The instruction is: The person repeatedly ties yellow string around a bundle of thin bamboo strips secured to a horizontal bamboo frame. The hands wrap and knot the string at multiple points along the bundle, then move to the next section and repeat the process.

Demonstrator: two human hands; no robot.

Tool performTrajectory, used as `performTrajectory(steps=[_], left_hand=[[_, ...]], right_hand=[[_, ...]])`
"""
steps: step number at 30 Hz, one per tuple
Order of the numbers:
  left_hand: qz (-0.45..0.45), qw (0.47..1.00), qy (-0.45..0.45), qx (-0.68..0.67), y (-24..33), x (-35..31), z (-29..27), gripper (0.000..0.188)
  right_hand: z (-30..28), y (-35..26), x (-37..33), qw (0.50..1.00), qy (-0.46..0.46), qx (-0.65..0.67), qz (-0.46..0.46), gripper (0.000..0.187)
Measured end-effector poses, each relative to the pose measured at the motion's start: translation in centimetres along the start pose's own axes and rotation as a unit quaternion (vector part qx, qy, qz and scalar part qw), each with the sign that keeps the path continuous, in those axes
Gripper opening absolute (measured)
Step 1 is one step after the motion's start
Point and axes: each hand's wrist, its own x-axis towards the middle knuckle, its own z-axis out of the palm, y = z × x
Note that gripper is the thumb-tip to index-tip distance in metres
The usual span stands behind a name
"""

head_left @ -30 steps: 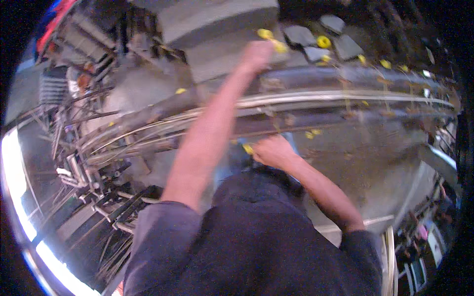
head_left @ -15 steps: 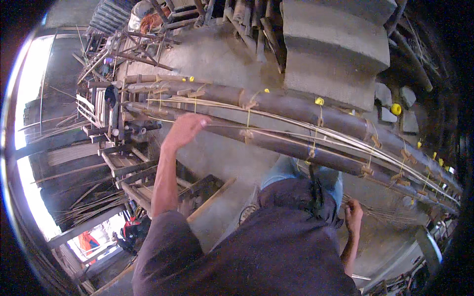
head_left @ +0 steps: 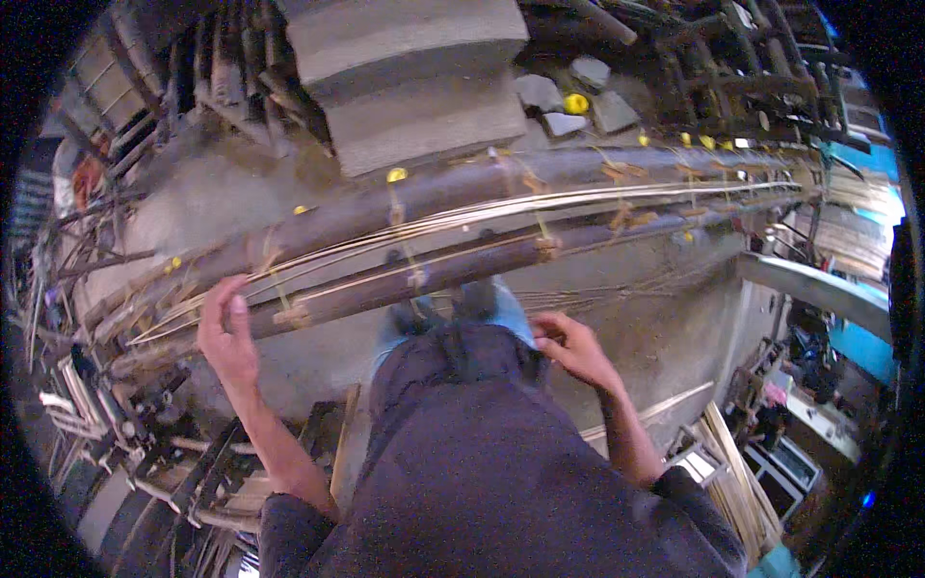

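Observation:
Two long dark poles, the far pole (head_left: 337,226) and the near pole (head_left: 482,262), run across in front of me, probably bamboo. Thin pale strips (head_left: 472,210) lie lengthwise between them, over cross ties. My left hand (head_left: 227,332) is at the left part of the poles, thumb and fingers apart, its fingertips beside the strips; I cannot tell whether they touch. Low in front of my right thigh hangs my right hand (head_left: 575,349), fingers curled inward. Its palm is hidden, so anything in it does not show.
Concrete steps (head_left: 414,91) rise beyond the poles. Stone blocks (head_left: 612,114) and a yellow roll (head_left: 575,103) lie right of them. Bundled dark poles (head_left: 231,72) lean at the far left. Long thin strips (head_left: 626,291) lie on the floor to the right, near a pale beam (head_left: 819,289).
My view has swung right, and the poles now tilt the other way. My left hand remains at the strips, its fingers more spread. My right hand has come forward beside my thigh.

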Motion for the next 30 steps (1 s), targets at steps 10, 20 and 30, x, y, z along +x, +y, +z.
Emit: performTrajectory(steps=[10,20,30], left_hand=[[0.215,0.927,-0.305,0.019,15.8,-0.4,24.9,0.032],[0.219,0.967,-0.133,0.001,15.3,-1.3,28.6,0.017],[0.226,0.966,-0.11,0.058,16.3,-1.7,28.2,0.023]], right_hand=[[-4.5,-8.1,2.0,0.955,0.166,-0.153,-0.191,0.012],[-10.0,-22.9,18.2,0.907,-0.016,-0.313,-0.282,0.029],[-6.4,-10.1,4.6,0.952,-0.126,0.029,-0.276,0.02]])
